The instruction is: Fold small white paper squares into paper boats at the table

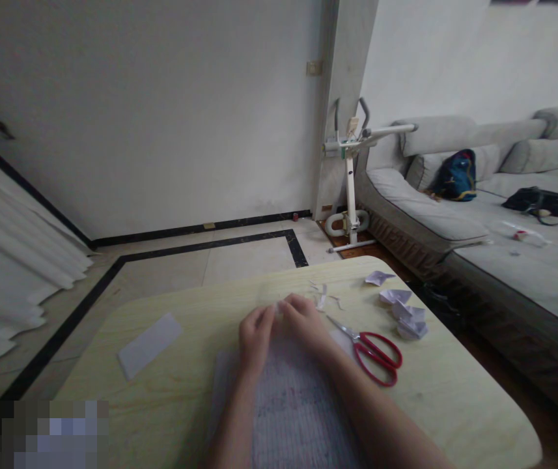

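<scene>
My left hand (254,337) and my right hand (305,324) meet above the wooden table (195,391), fingers pinched together. Between the fingertips shows a small bit of white paper (277,307), mostly hidden by the fingers. Beneath my forearms lies a lined sheet with handwriting (301,417). Red-handled scissors (379,358) rest to the right of my right hand, blades pointing toward thin paper scraps (322,298). Several folded paper pieces (408,316) sit along the table's right edge. Off to the left is a blank paper strip (149,345).
The table's rounded far edge faces a tiled floor (249,257) and a white wall (185,117). A white exercise machine (350,189) stands beyond the far right corner. On the grey sofa (498,254) are a blue backpack (458,174) and a black bag (542,202). A white curtain (10,267) hangs at left.
</scene>
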A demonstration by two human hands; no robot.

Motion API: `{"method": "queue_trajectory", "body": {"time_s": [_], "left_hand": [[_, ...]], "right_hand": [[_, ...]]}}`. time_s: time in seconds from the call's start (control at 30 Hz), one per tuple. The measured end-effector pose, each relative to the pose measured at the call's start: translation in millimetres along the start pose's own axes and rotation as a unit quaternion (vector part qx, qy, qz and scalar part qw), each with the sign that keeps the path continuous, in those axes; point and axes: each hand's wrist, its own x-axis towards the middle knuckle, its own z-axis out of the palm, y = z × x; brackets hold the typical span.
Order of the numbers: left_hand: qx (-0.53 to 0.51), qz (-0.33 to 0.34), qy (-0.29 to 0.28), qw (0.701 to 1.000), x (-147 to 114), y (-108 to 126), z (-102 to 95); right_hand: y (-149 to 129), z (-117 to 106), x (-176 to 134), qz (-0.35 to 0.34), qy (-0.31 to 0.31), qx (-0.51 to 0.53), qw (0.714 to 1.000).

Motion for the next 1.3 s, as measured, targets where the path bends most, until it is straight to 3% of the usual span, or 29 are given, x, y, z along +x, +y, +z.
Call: {"method": "queue_trajectory", "body": {"time_s": [0.13, 0.47, 0.67, 0.9, 1.13, 1.3], "left_hand": [[-0.016, 0.005, -0.016, 1.000, 0.7, -1.9, 0.9], [-0.033, -0.013, 0.034, 0.999, 2.4, -2.4, -1.4], [-0.036, -0.021, -0.007, 0.999, 2.7, -0.1, -1.2], [-0.026, -0.009, -0.004, 1.000, 2.5, -4.4, 0.0], [0.006, 0.008, -0.001, 1.000, 1.7, -2.5, 2.1], [0.004, 0.030, 0.014, 0.999, 1.3, -3.1, 1.7]], "right_hand": [[2.6, -1.2, 0.9, -0.003, -0.014, 0.008, 1.000], [2.0, 1.1, -1.8, 0.003, -0.052, -0.035, 0.998], [2.0, -0.7, -1.4, -0.002, -0.070, -0.019, 0.997], [0.1, 2.4, -1.8, 0.020, -0.035, 0.000, 0.999], [5.3, 2.9, -0.8, -0.032, -0.015, -0.056, 0.998], [4.6, 3.2, -1.5, -0.019, -0.016, -0.051, 0.998]]}}
